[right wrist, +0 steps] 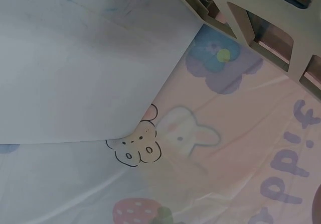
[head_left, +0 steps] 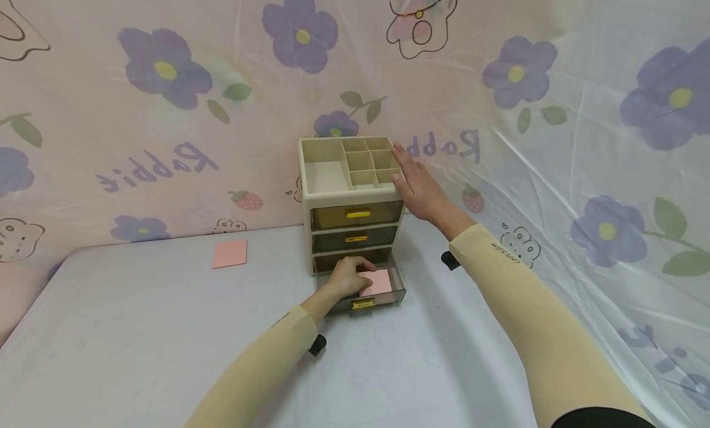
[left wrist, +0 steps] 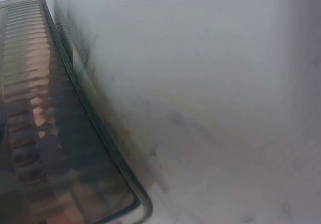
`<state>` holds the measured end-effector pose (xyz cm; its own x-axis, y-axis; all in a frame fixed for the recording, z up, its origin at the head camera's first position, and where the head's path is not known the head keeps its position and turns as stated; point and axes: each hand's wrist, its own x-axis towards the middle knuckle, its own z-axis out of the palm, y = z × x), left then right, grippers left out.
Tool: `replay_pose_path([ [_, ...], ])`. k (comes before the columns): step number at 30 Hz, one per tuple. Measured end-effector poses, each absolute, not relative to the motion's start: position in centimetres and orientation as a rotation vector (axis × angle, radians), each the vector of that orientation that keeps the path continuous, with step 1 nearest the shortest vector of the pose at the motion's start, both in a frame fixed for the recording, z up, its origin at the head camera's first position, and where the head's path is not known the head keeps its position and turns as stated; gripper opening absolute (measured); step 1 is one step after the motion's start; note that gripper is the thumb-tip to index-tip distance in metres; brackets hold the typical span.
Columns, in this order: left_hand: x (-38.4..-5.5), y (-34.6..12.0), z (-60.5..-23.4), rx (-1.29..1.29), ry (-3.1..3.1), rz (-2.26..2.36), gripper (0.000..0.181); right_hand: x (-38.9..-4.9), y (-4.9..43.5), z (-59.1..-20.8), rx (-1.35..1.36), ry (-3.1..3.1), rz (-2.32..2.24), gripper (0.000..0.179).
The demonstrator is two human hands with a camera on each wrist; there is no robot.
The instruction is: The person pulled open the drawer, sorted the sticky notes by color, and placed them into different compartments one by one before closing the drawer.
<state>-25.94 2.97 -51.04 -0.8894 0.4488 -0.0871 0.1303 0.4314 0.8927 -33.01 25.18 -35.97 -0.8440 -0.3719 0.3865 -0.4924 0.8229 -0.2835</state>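
A cream desktop organizer [head_left: 352, 195] stands against the back curtain, its bottom drawer [head_left: 395, 298] pulled out. My left hand [head_left: 346, 277] reaches into that drawer with curled fingers and pinches the left edge of a pink square paper [head_left: 379, 280]. In the left wrist view the smoky see-through drawer [left wrist: 100, 158] fills the left side; the hand is hidden there. My right hand [head_left: 420, 189] rests against the organizer's upper right side, fingers straight. The right wrist view shows the organizer's cut-out side frame [right wrist: 241, 25], but not the fingers.
Another pink square paper [head_left: 230, 254] lies on the white table [head_left: 166, 311], left of the organizer. Above two closed drawers [head_left: 355, 238] is a top tray [head_left: 324, 176] split into compartments. A flowered curtain [head_left: 233, 156] hangs behind and along the right.
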Motion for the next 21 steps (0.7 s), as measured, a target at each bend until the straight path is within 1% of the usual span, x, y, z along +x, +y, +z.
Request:
replay_pose_path([
  [13,-25.71,3.16,-50.67,0.486,2.473,1.36,0.03,-32.91,25.08,-35.72,0.647,-2.7,0.535,0.067],
  [21,-25.51,3.2,-50.76,0.5,2.426,1.373,0.036,-32.69,25.16,-35.89,0.635,-2.712,0.544,0.067],
])
